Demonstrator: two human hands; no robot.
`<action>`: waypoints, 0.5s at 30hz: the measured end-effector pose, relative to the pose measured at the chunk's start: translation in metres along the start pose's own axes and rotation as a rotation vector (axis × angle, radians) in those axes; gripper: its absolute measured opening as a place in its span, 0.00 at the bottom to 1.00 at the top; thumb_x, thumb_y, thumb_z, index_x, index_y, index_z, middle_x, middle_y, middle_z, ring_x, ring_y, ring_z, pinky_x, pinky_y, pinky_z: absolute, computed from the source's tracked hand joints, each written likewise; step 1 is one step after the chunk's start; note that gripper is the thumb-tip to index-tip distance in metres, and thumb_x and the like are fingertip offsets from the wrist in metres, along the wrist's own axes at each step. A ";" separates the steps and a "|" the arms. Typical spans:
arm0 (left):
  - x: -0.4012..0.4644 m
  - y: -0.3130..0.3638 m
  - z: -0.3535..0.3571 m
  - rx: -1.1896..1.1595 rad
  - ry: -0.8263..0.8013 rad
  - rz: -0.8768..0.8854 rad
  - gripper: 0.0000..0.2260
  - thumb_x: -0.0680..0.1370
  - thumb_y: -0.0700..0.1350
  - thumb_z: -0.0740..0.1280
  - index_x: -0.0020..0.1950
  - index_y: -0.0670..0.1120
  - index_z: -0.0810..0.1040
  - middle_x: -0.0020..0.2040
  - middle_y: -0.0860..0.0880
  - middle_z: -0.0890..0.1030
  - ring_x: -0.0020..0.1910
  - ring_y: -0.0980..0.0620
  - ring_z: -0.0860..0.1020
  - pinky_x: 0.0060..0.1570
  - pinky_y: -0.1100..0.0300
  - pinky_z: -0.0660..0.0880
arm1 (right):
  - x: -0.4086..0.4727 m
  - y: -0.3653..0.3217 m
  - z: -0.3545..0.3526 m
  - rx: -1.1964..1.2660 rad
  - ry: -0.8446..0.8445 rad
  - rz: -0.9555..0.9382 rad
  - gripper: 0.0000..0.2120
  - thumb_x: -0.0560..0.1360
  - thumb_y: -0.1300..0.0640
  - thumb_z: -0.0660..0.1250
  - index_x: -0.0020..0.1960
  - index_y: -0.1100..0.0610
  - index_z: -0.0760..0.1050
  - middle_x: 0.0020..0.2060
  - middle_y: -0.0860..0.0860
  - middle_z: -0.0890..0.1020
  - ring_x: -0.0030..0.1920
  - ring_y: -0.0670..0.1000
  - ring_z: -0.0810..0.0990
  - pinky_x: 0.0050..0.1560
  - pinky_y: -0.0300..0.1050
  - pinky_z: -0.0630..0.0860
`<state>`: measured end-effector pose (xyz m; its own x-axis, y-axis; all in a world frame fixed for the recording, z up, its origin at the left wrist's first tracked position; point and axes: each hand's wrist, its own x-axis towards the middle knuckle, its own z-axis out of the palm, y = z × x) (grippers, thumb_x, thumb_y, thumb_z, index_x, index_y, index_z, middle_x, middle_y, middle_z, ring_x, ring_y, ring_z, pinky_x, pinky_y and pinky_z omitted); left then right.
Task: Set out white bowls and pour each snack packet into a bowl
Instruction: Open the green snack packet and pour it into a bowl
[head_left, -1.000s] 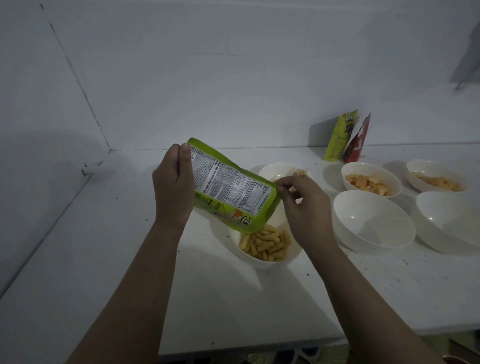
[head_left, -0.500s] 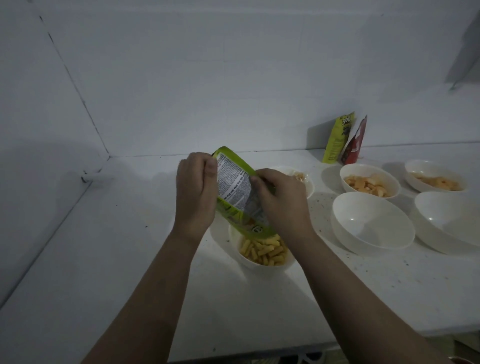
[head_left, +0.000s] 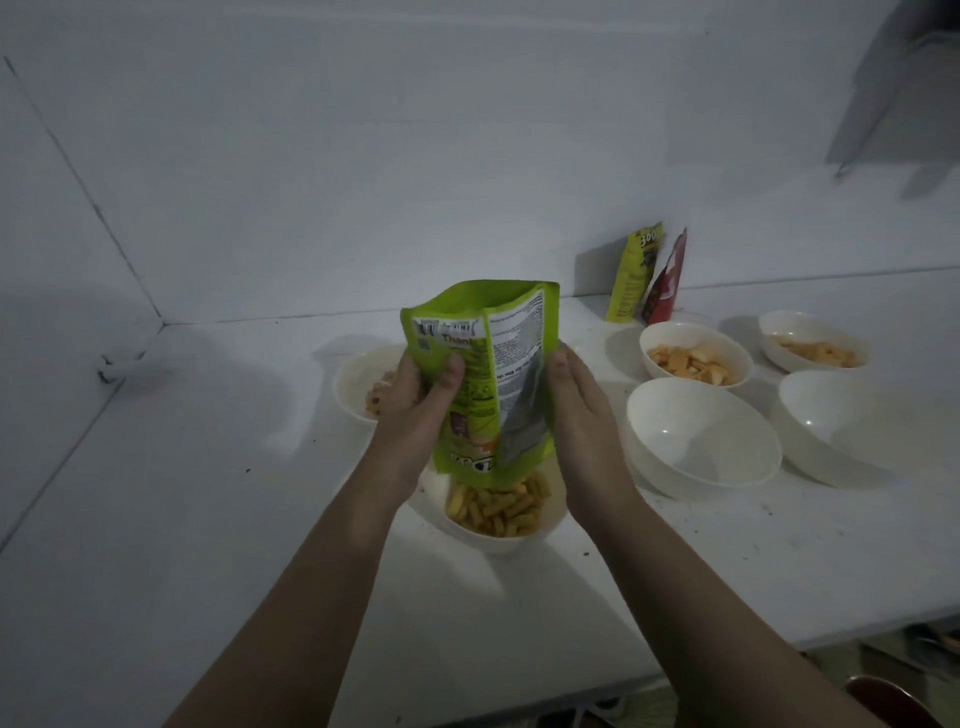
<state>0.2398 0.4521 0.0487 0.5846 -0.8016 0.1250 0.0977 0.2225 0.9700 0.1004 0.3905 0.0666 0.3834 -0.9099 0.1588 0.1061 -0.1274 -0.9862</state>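
Note:
A green snack packet hangs upside down, mouth downward, above a white bowl of yellow stick snacks. My left hand grips the packet's left side with the thumb across its printed back. My right hand presses flat on its right edge. Behind my left hand a second bowl shows some pale snack, partly hidden.
Two empty white bowls stand to the right. Behind them are two bowls of orange chips. A yellow-green packet and a red packet lean on the back wall. The counter's front edge runs near my forearms.
The packet has swung from a slanted hold to upright and upside down over the bowl. My right hand slid from its face to its right edge.

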 end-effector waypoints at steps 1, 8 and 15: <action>0.002 0.000 0.000 -0.004 -0.010 0.004 0.18 0.70 0.60 0.68 0.59 0.59 0.75 0.58 0.57 0.82 0.61 0.55 0.78 0.64 0.50 0.74 | 0.000 -0.001 -0.001 0.011 -0.017 0.019 0.12 0.83 0.46 0.54 0.57 0.39 0.76 0.53 0.31 0.80 0.56 0.30 0.75 0.57 0.34 0.71; 0.010 -0.001 -0.005 -0.017 -0.076 0.012 0.28 0.65 0.67 0.74 0.60 0.55 0.78 0.60 0.52 0.82 0.63 0.50 0.78 0.60 0.49 0.75 | 0.006 0.001 -0.013 0.007 -0.134 0.029 0.09 0.81 0.46 0.59 0.55 0.43 0.77 0.50 0.38 0.82 0.52 0.34 0.79 0.54 0.34 0.75; 0.011 0.001 -0.005 -0.047 -0.030 0.091 0.14 0.70 0.48 0.71 0.54 0.47 0.79 0.50 0.48 0.85 0.52 0.48 0.83 0.51 0.53 0.80 | 0.011 -0.005 -0.013 0.074 0.055 -0.122 0.08 0.77 0.57 0.68 0.50 0.61 0.82 0.45 0.57 0.86 0.47 0.55 0.84 0.51 0.56 0.81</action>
<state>0.2502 0.4458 0.0502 0.5688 -0.7928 0.2190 0.0835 0.3205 0.9436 0.0922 0.3759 0.0725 0.3128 -0.9098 0.2728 0.2169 -0.2112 -0.9531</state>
